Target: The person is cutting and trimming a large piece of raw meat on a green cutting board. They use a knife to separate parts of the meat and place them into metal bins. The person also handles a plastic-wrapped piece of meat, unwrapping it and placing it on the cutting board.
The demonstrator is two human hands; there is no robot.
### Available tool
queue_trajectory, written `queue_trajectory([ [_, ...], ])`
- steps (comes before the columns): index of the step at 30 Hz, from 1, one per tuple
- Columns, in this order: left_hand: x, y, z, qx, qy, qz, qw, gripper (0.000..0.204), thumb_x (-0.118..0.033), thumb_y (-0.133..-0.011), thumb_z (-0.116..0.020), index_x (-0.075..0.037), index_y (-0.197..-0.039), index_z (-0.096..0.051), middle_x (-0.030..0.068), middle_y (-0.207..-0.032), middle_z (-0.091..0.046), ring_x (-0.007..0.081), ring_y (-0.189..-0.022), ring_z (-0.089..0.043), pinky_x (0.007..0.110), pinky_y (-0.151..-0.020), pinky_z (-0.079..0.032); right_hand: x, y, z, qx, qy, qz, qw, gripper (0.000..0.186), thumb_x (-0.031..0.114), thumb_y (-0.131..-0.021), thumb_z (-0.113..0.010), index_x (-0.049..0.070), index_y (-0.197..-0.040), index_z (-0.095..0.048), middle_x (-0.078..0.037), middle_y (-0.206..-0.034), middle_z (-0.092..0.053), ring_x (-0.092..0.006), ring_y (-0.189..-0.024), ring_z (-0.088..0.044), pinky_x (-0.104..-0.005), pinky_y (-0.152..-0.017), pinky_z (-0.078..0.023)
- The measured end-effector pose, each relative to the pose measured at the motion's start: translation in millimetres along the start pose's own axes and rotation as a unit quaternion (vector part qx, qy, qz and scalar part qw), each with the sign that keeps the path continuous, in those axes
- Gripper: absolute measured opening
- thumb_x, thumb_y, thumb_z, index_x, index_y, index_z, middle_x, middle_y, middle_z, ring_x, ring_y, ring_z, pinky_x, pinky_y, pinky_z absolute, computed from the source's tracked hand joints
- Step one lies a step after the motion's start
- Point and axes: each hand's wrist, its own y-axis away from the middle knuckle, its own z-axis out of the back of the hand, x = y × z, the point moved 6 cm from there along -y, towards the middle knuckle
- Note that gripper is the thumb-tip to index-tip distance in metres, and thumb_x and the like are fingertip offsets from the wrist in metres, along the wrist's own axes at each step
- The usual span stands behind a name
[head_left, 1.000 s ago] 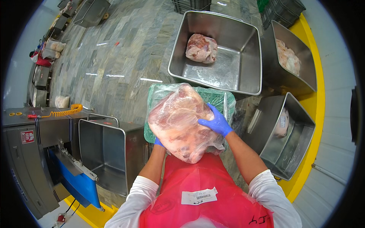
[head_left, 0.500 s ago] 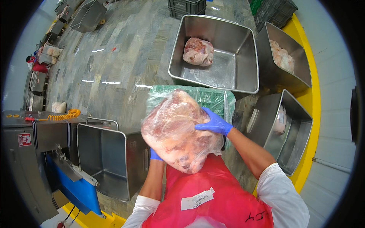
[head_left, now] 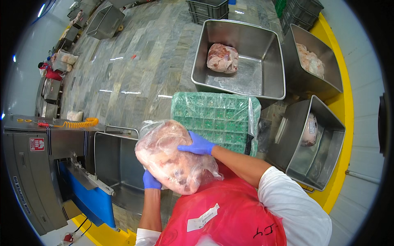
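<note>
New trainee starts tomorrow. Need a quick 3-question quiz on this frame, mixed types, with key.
1. True or false: both gloved hands are on the bagged meat.
2. What lies in the large steel bin at the top? A) one wrapped piece of meat B) a coiled hose C) a stack of crates
3. Fill in: the green crate is covered with clear ____.

Key
1. True: the left hand supports it from below and the right hand presses on top.
2. A: the wrapped piece of meat lies alone there.
3. Plastic film.
</note>
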Motion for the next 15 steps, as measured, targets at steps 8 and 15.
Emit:
queue_trajectory([
  [8,-20.6,2.7,-89.1,0.033,-0.082,0.017,0.996,0.046,-0.034,-0.111,-0.042,0.000,-0.137,-0.058,0.0171,-0.127,-0.067,0.0313,-0.109,-0.066,0.046,-0.096,-0.054,9.2,4.1,50.3,-0.037,-0.007,0.066,0.997,0.071,0.051,-0.101,-0.061,0.002,-0.151,-0.048,-0.019,-0.148,-0.056,-0.0262,-0.132,-0.055,-0.0394,-0.117,-0.039],
  [15,-6.9,-26.6,-190.6,0.027,-0.067,-0.025,0.997,0.026,-0.029,-0.107,-0.056,-0.008,-0.095,-0.064,0.0039,-0.083,-0.064,0.0179,-0.073,-0.062,0.034,-0.067,-0.053,99.6,82.4,143.2,-0.095,0.119,0.038,0.988,0.079,0.052,-0.090,-0.076,0.000,-0.146,-0.053,-0.017,-0.143,-0.060,-0.0265,-0.129,-0.057,-0.0400,-0.112,-0.044],
])
